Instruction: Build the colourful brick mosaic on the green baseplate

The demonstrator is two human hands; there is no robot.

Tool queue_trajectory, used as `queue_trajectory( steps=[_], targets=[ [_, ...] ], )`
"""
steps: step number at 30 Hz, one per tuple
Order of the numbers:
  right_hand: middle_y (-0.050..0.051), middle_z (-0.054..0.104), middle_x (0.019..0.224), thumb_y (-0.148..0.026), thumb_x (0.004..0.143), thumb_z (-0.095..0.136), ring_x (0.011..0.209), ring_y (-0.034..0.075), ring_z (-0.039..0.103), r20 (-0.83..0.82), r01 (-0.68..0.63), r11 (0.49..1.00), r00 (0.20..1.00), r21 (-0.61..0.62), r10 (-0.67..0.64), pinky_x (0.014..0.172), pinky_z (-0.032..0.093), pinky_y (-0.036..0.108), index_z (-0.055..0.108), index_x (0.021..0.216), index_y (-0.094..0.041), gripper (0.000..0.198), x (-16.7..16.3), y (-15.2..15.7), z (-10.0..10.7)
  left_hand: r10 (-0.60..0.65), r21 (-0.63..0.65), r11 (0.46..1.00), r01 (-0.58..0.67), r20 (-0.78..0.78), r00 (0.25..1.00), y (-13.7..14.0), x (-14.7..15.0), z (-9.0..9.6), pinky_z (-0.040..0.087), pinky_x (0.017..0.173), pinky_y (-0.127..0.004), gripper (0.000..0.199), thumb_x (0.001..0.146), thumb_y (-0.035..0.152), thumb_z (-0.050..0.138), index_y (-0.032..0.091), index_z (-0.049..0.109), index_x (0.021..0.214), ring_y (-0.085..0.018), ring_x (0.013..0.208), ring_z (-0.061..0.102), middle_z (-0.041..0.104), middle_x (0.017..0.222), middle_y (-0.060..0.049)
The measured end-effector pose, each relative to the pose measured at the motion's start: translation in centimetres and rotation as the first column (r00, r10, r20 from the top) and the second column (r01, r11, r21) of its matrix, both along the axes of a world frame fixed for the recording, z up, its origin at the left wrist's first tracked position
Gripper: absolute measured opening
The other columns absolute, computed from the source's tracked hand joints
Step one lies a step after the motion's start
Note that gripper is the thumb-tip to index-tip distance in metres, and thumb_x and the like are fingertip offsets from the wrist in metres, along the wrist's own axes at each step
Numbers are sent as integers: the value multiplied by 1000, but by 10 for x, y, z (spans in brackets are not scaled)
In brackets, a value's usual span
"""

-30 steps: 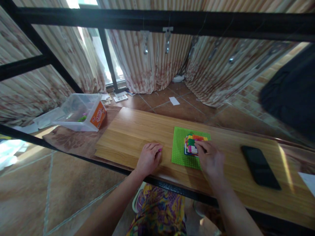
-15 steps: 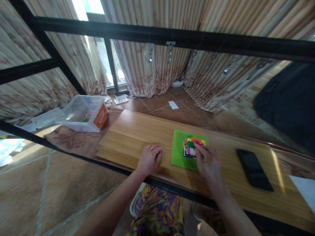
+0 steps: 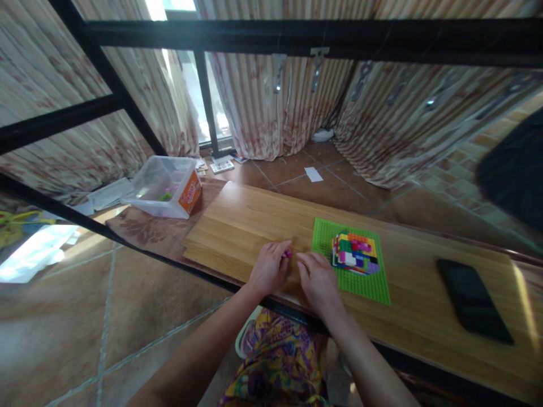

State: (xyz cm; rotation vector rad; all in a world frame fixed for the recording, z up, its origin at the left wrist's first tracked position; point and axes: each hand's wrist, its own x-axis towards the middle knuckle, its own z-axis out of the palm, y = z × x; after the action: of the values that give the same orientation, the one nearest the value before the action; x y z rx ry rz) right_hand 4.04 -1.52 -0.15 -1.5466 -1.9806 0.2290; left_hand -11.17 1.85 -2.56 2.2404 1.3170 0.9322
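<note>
My left hand [image 3: 270, 268] rests over the wooden board, its fingers closed on a small pink toy brick [image 3: 288, 254]. Just right of it, my right hand [image 3: 318, 281] has its fingers curled with the tips towards the pink brick; whether anything is between them is hidden. Beside my right hand lies a green studded baseplate [image 3: 321, 234]. On the baseplate stands a low block of toy bricks [image 3: 348, 258] in many colours, with white, green, yellow, orange, pink and purple showing on top.
A black phone [image 3: 474, 299] lies on the right part of the wooden board [image 3: 246, 210]. To the left stands a clear plastic box [image 3: 155, 183] with an orange label and a few bricks inside. Black metal bars [image 3: 254, 37] cross the view above the board.
My right hand has come off the brick block and moved left, close to my left hand. The block's top is now uncovered. The view has shifted slightly.
</note>
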Motion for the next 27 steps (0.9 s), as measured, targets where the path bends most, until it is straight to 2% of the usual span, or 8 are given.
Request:
queue_trajectory(
  steps=[4, 13, 16, 20, 24, 27],
  targets=[
    [10, 66, 90, -21, 92, 48, 88, 23, 57, 24, 7, 995, 1000, -100, -4, 82, 45, 36, 67, 95, -18, 20, -11, 16, -11, 1, 17, 1000, -1, 26, 1000, 0, -2, -1, 47, 100, -43, 42, 86, 9, 47, 17, 52, 128, -23, 110, 59, 67, 119, -10],
    [9, 64, 88, -18, 91, 47, 87, 22, 57, 21, -4, 996, 1000, -90, 6, 80, 44, 34, 67, 87, -19, 20, -13, 24, -17, 25, 8, 1000, -25, 7, 1000, 0, -2, -2, 50, 94, -42, 45, 85, 7, 46, 17, 52, 128, -23, 105, 60, 68, 112, -9],
    [9, 65, 88, -18, 93, 45, 87, 22, 59, -24, -8, 996, 1000, -88, 6, 80, 45, 33, 66, 87, -18, 22, -12, 19, -9, 25, 14, 1000, -25, 1, 1000, 0, -1, -2, 50, 93, -41, 43, 85, 7, 47, 16, 52, 127, -23, 103, 60, 69, 108, -9],
    [8, 70, 91, -25, 95, 44, 86, 20, 64, -182, 6, 999, 983, -47, -15, 79, 49, 32, 66, 92, -20, 23, -1, 4, 9, 26, 17, 1000, -26, 20, 999, 1, -1, -2, 50, 91, -41, 40, 85, 9, 49, 17, 53, 124, -22, 99, 60, 69, 101, -7],
    [7, 74, 99, -34, 95, 48, 90, 19, 68, -338, 133, 991, 932, -15, -130, 82, 52, 32, 69, 99, -22, 25, 28, -15, 24, 31, 12, 999, -31, 26, 999, 2, -1, -3, 50, 90, -39, 36, 86, 10, 50, 19, 55, 121, -21, 97, 61, 68, 98, -5],
    [6, 75, 99, -41, 91, 55, 88, 20, 70, -397, 264, 964, 881, -36, -256, 80, 54, 33, 71, 100, -23, 26, 56, -23, 30, 26, 22, 999, -27, 11, 1000, 2, -2, -2, 50, 89, -39, 34, 87, 11, 52, 19, 56, 120, -22, 98, 61, 68, 100, -7]
  ],
)
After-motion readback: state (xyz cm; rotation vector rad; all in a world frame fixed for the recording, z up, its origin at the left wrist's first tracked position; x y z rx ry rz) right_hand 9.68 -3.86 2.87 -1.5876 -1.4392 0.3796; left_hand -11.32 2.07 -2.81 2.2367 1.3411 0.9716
